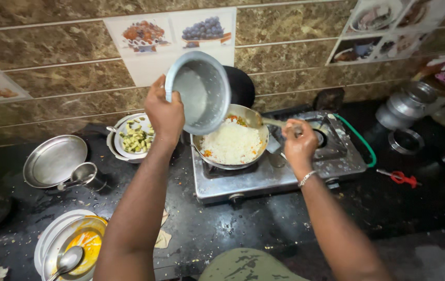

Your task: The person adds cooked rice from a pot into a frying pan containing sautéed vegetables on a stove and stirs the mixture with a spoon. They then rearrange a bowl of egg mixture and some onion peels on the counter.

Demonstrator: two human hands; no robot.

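Observation:
My left hand (164,112) grips the rim of a steel pot (199,92), tipped on its side above a steel pan (231,140). The pot's inside looks empty and wet. White rice with bits of orange and green fills the pan, which sits on the left burner of a steel gas stove (269,174). My right hand (299,143) is closed on the handle of a steel spoon or ladle (272,123) that reaches into the pan's right side.
Left of the stove are a bowl of chopped vegetables (135,138), a steel plate (54,161) and a small steel cup (86,175). A plate with orange sauce and a spoon (74,247) sits front left. Steel containers (407,104) and a red lighter (402,178) lie right.

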